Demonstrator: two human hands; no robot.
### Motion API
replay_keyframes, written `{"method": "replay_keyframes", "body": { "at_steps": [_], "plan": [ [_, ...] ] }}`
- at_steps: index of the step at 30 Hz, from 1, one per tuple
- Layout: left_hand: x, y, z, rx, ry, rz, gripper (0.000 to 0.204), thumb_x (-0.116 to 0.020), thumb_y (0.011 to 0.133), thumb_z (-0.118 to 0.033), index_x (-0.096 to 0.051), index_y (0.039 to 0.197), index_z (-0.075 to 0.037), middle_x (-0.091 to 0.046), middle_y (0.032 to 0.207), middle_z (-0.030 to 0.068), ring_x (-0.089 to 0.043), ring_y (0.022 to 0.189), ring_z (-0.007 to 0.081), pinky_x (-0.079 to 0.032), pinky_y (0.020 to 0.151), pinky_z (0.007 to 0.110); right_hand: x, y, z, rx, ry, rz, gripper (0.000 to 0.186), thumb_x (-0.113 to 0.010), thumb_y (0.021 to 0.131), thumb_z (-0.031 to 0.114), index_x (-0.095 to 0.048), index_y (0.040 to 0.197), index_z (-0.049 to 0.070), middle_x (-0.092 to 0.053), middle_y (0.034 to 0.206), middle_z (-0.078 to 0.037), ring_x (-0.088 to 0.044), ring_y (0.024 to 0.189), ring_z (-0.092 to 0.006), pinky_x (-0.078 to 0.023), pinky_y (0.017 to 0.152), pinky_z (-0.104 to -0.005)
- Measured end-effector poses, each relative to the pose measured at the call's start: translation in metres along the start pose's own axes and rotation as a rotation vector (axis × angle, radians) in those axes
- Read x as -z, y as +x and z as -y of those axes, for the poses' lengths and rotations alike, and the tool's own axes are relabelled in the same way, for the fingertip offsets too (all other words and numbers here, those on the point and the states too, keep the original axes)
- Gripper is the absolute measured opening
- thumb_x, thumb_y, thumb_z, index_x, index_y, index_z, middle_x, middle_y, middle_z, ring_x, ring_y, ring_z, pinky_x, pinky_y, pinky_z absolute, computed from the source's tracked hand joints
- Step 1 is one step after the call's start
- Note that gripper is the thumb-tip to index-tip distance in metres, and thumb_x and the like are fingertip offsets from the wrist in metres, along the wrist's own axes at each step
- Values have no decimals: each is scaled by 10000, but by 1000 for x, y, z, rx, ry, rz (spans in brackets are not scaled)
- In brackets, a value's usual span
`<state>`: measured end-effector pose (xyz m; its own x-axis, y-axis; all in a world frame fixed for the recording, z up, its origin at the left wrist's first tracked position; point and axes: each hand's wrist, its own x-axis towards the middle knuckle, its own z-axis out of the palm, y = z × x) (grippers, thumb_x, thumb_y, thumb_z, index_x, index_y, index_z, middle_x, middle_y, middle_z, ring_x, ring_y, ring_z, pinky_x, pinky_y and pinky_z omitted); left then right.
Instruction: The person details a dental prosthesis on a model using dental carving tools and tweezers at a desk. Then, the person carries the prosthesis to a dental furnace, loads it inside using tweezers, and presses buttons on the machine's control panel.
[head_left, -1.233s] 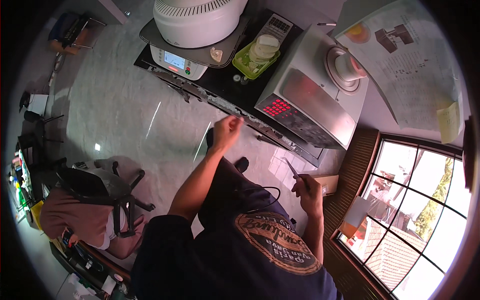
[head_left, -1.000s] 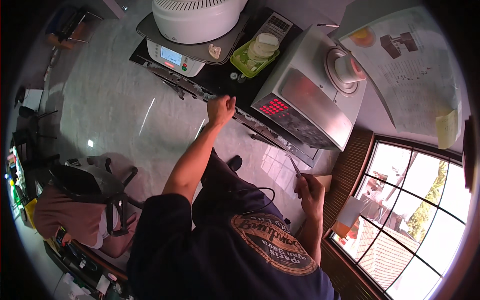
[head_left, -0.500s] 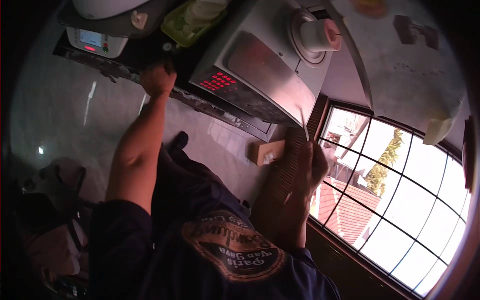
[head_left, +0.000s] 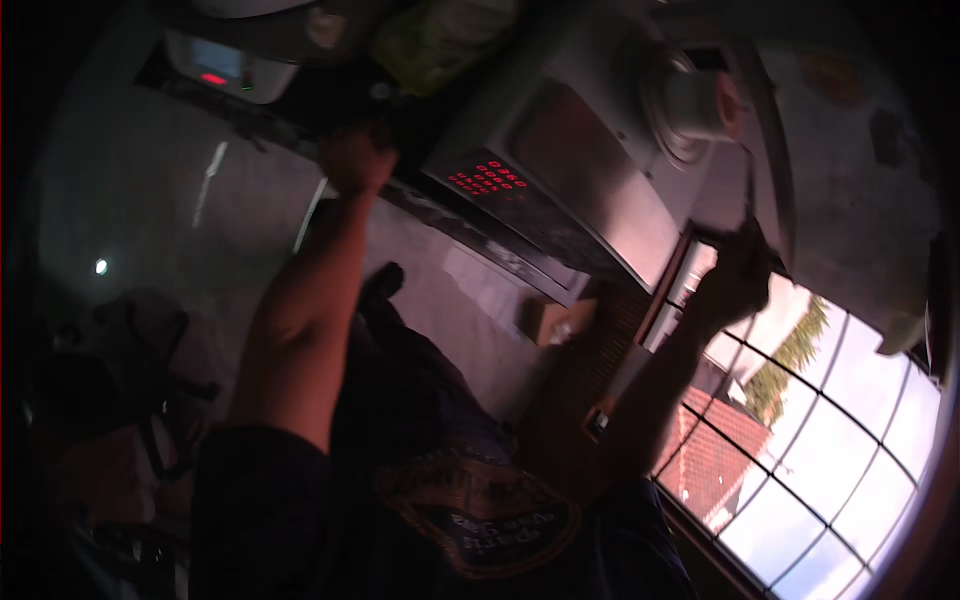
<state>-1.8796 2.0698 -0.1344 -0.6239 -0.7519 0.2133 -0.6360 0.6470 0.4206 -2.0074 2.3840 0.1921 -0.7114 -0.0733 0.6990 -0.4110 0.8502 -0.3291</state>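
Note:
My left hand [head_left: 358,160] rests at the edge of the dark workbench [head_left: 285,140]. Its fingers look curled, but shadow hides what they hold, if anything. A small round knob [head_left: 380,91] lies just beyond it. Raised on the right, my right hand [head_left: 738,280] is closed on a thin, slender tool [head_left: 749,185], whose tip points up toward a white cylinder [head_left: 695,104] with a pinkish end. That cylinder sits on a round flange [head_left: 660,118] on the side of a metal machine [head_left: 595,165] with red digits. Blur and dimness hide the tool's exact kind.
A white device with a lit screen [head_left: 218,62] stands at the back left. Beside it is a yellow-green tray [head_left: 410,60] with pale items. A small cardboard box [head_left: 560,322] sits below the machine. A gridded window [head_left: 850,430] is at the right, below a pale panel [head_left: 860,190].
My right hand has moved up and to the right with the thin tool, nearer the white cylinder. My left hand stays at the bench edge; the whole view has shifted and darkened.

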Motion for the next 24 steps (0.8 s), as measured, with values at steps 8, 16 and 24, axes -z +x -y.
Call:
{"method": "replay_keyframes", "body": {
  "at_steps": [8, 16, 24],
  "plan": [
    [7, 6, -4, -47, -137, -190, 237, -657, 874, -303, -682, 685, -162, -693, 706, 80, -687, 699, 323, -482, 679, 484, 10, 7, 11, -229, -7, 53, 322, -711, 1019, 271, -790, 1107, -29, -806, 1001, -137, -766, 864, -217, -605, 744, -332],
    [12, 5, -6, -37, -143, -201, 246, -679, 877, -298, -667, 671, -163, -681, 683, 77, -679, 678, 317, -471, 659, 476, 9, 9, 15, -258, 99, 53, 355, -707, 1020, 328, -794, 1107, -4, -703, 762, -35, -580, 655, -107, -443, 573, -289],
    [14, 6, -12, 0, -184, -188, 207, -686, 851, -281, -667, 669, -186, -689, 678, 62, -687, 679, 298, -467, 648, 464, 6, 11, 14, -265, 156, 32, 371, -709, 1024, 309, -768, 1126, -42, -758, 885, -90, -632, 699, -122, -504, 616, -279]
  ]
}}
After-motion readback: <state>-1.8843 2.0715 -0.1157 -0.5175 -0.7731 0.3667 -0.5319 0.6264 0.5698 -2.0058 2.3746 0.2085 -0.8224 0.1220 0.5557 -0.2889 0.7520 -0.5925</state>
